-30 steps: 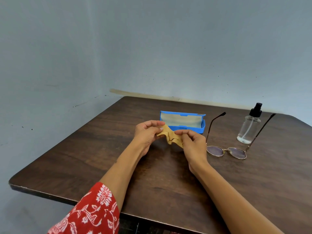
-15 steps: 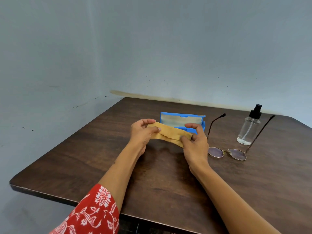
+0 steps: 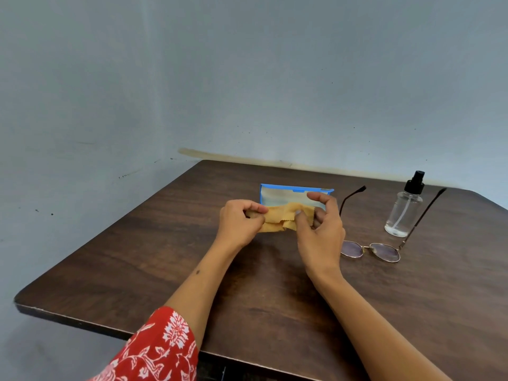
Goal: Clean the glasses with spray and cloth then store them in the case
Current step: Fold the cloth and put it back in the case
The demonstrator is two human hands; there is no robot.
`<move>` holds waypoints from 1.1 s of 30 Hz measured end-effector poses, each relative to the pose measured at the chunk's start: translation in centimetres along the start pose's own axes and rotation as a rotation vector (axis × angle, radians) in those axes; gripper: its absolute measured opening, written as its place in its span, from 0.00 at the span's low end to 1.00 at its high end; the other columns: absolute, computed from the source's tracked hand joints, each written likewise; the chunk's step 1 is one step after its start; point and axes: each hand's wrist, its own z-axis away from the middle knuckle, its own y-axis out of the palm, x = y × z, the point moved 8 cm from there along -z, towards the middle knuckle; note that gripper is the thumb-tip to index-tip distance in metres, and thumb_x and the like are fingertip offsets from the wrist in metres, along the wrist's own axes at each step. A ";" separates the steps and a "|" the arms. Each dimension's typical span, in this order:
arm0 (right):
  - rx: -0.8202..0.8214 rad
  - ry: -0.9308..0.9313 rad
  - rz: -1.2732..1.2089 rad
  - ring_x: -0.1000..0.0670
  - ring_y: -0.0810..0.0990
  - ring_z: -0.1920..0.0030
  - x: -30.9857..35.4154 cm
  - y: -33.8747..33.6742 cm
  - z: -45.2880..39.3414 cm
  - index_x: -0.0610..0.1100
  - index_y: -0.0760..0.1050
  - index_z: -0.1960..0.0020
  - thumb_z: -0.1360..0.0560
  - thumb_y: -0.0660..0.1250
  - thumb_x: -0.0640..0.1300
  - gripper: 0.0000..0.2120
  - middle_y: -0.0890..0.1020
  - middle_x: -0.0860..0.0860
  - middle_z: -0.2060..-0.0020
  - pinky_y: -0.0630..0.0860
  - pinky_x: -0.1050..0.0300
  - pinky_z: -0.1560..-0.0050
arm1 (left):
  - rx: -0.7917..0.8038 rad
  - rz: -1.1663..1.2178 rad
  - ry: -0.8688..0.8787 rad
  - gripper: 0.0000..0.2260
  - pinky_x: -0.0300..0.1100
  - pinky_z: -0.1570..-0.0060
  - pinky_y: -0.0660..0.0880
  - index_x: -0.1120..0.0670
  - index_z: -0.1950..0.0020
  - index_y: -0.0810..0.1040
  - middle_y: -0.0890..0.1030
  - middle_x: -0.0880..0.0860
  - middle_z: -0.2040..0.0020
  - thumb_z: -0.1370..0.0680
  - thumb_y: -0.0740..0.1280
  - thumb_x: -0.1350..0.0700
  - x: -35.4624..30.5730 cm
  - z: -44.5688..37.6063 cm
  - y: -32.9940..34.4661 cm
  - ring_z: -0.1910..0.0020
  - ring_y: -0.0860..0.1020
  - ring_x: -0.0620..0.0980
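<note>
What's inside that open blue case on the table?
The blue case stands open, and only its pale lining shows. The yellow cloth, gripped by the left hand and the right hand, covers its lower part, so I can't tell what lies there.

The bench (image 3: 137,259) is dark wood-grain with a smooth, faintly sheened top. The cloth (image 3: 280,215) is soft, matt tan fabric with pinked edges; the case (image 3: 277,191) is smooth blue plastic with a pale lining. The glasses (image 3: 369,250) have thin shiny metal rims and glossy tinted lenses, and the spray bottle (image 3: 403,213) is clear and glossy with a matt black plastic pump.
</note>
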 end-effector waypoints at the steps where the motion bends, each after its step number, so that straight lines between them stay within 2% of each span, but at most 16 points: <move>1: 0.004 -0.002 0.006 0.47 0.72 0.70 0.0 0.0 0.1 0.50 0.71 0.46 0.27 0.64 0.34 0.15 0.78 0.39 0.66 0.72 0.53 0.68 | -0.018 0.027 -0.004 0.09 0.30 0.66 0.72 0.49 0.56 0.83 0.81 0.48 0.58 0.30 0.70 0.62 -0.1 0.1 -0.3 0.63 0.76 0.43; 3: 0.002 -0.007 0.025 0.47 0.74 0.69 0.0 0.1 0.1 0.49 0.71 0.47 0.27 0.65 0.34 0.14 0.79 0.41 0.66 0.72 0.55 0.67 | -0.031 0.077 0.001 0.09 0.33 0.64 0.73 0.48 0.59 0.82 0.81 0.48 0.59 0.31 0.72 0.63 -0.3 0.2 -0.4 0.62 0.76 0.43; 5: -0.008 -0.002 0.046 0.51 0.76 0.68 -0.1 0.1 0.1 0.48 0.70 0.48 0.29 0.66 0.33 0.14 0.80 0.46 0.65 0.72 0.61 0.65 | -0.013 0.116 0.009 0.10 0.34 0.62 0.75 0.47 0.63 0.81 0.81 0.47 0.61 0.31 0.72 0.64 -0.7 0.3 -0.2 0.60 0.78 0.43; 7: -0.009 0.013 0.065 0.56 0.79 0.63 -0.1 0.1 0.1 0.48 0.71 0.47 0.30 0.67 0.33 0.15 0.81 0.50 0.63 0.74 0.66 0.62 | -0.016 0.120 0.037 0.12 0.33 0.64 0.74 0.46 0.65 0.80 0.80 0.45 0.64 0.31 0.72 0.64 -1.0 0.4 -0.1 0.63 0.77 0.42; 9: 0.004 0.036 0.106 0.57 0.79 0.60 -0.4 0.2 0.0 0.47 0.72 0.46 0.31 0.68 0.34 0.17 0.81 0.52 0.62 0.76 0.64 0.57 | -0.067 0.114 0.082 0.12 0.34 0.64 0.75 0.47 0.61 0.80 0.80 0.44 0.63 0.32 0.70 0.66 -1.4 0.4 -0.5 0.63 0.78 0.43; 11: 0.028 0.042 0.166 0.56 0.79 0.59 -0.6 0.3 -0.2 0.46 0.74 0.44 0.32 0.69 0.35 0.18 0.81 0.52 0.61 0.75 0.64 0.55 | -0.121 0.056 0.109 0.15 0.37 0.57 0.76 0.51 0.50 0.80 0.81 0.46 0.59 0.33 0.69 0.66 -1.4 0.3 -1.2 0.59 0.78 0.45; 13: 0.057 0.008 0.234 0.54 0.79 0.57 -0.4 0.6 -0.3 0.44 0.77 0.44 0.33 0.69 0.34 0.18 0.81 0.52 0.59 0.73 0.69 0.53 | -0.148 -0.062 0.124 0.18 0.34 0.52 0.72 0.55 0.43 0.78 0.81 0.49 0.54 0.31 0.67 0.66 -1.5 0.3 -1.6 0.55 0.77 0.45; 15: 0.063 -0.028 0.276 0.54 0.79 0.56 -0.3 0.7 -0.2 0.42 0.79 0.46 0.33 0.67 0.32 0.16 0.82 0.50 0.57 0.68 0.77 0.54 | -0.166 -0.135 0.157 0.14 0.33 0.53 0.70 0.54 0.46 0.80 0.81 0.52 0.53 0.29 0.66 0.66 -1.6 0.2 -1.9 0.54 0.76 0.45; 16: 0.060 -0.043 0.289 0.53 0.80 0.55 -0.2 0.7 -0.2 0.41 0.79 0.47 0.32 0.67 0.31 0.15 0.83 0.50 0.56 0.67 0.78 0.54 | -0.182 -0.159 0.167 0.12 0.34 0.54 0.69 0.53 0.50 0.82 0.80 0.52 0.53 0.29 0.66 0.66 -1.6 0.2 -2.1 0.54 0.76 0.45; 20: 0.028 -0.129 0.350 0.52 0.80 0.54 0.7 0.7 0.1 0.45 0.82 0.52 0.30 0.66 0.31 0.13 0.82 0.51 0.55 0.74 0.60 0.51 | -0.274 -0.210 0.145 0.13 0.39 0.57 0.69 0.49 0.60 0.82 0.75 0.50 0.55 0.28 0.66 0.66 -1.2 0.0 -3.1 0.54 0.73 0.47; 24: -0.024 -0.175 0.474 0.50 0.77 0.55 1.6 0.4 0.5 0.50 0.83 0.57 0.29 0.66 0.34 0.13 0.76 0.52 0.48 0.65 0.59 0.64 | -0.343 -0.196 0.084 0.14 0.42 0.55 0.73 0.45 0.62 0.79 0.74 0.46 0.54 0.27 0.66 0.65 -1.1 0.4 -4.1 0.55 0.74 0.45; 27: -0.004 -0.170 0.511 0.48 0.78 0.56 1.5 0.7 0.8 0.51 0.82 0.57 0.27 0.66 0.36 0.12 0.76 0.54 0.47 0.68 0.57 0.64 | -0.300 0.002 0.007 0.14 0.44 0.59 0.80 0.47 0.62 0.79 0.78 0.47 0.53 0.26 0.66 0.66 -0.2 0.3 -3.9 0.64 0.81 0.47; 29: 0.043 -0.163 0.409 0.50 0.79 0.56 1.2 1.2 0.8 0.49 0.82 0.57 0.28 0.65 0.33 0.13 0.78 0.51 0.45 0.75 0.54 0.57 | -0.258 0.224 -0.082 0.13 0.43 0.60 0.82 0.51 0.62 0.80 0.81 0.52 0.53 0.26 0.66 0.69 0.7 0.2 -3.6 0.63 0.83 0.48; 30: 0.063 -0.152 0.373 0.52 0.78 0.58 1.1 1.3 0.8 0.47 0.83 0.57 0.29 0.65 0.31 0.13 0.78 0.50 0.44 0.75 0.57 0.53 | -0.254 0.295 -0.122 0.12 0.44 0.57 0.82 0.52 0.62 0.81 0.82 0.53 0.54 0.27 0.66 0.69 1.2 0.1 -3.5 0.60 0.83 0.49; 31: 0.081 -0.132 0.364 0.56 0.77 0.59 1.0 1.5 0.8 0.46 0.83 0.57 0.29 0.65 0.31 0.12 0.78 0.48 0.42 0.73 0.64 0.52 | -0.258 0.336 -0.159 0.12 0.46 0.55 0.81 0.52 0.63 0.82 0.83 0.54 0.57 0.28 0.68 0.68 1.6 0.0 -3.5 0.58 0.83 0.51; 33: 0.096 -0.059 0.339 0.61 0.75 0.56 0.6 1.6 0.8 0.43 0.83 0.57 0.30 0.67 0.35 0.07 0.78 0.48 0.40 0.67 0.78 0.56 | -0.257 0.423 -0.234 0.08 0.49 0.52 0.80 0.53 0.64 0.83 0.84 0.55 0.60 0.29 0.70 0.65 2.2 0.0 -3.3 0.56 0.83 0.54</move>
